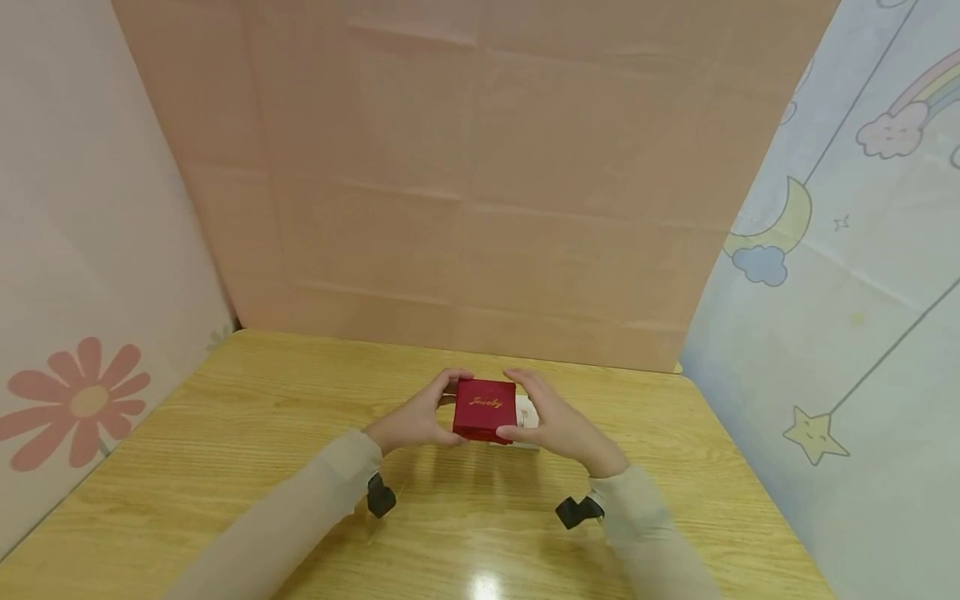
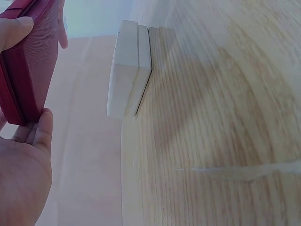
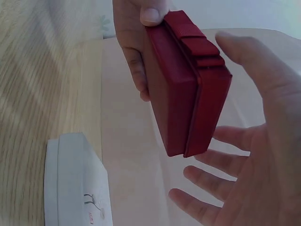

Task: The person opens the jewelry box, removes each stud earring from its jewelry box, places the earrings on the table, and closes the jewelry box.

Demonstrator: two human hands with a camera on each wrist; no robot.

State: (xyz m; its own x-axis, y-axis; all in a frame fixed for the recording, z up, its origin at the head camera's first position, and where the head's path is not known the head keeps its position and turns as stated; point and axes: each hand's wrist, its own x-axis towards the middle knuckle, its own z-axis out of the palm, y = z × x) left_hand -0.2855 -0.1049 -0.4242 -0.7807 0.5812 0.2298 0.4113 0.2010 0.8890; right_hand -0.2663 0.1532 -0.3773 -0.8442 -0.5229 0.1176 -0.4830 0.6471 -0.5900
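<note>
My left hand (image 1: 420, 419) holds a small dark-red jewelry box (image 1: 486, 407) above the table, thumb on one face and fingers on the other. Gold lettering reading "Jewelry" marks its lid, and a red ribbon bow sits along one side in the right wrist view. Around the opposite end my right hand (image 3: 254, 136) is spread, its fingers straight or slightly bent; whether a fingertip touches the box is hard to tell. Behind and below the red box a white box (image 3: 70, 183) with a small printed drawing rests on the table, partly hidden in the head view.
The wood-grain table (image 1: 300, 392) ends at a peach backdrop (image 1: 465, 208). Patterned sheets stand at both sides, with a flower (image 1: 88, 402) on the left and a star (image 1: 816, 433) on the right. Each wrist wears a black device, such as the right one (image 1: 579, 510).
</note>
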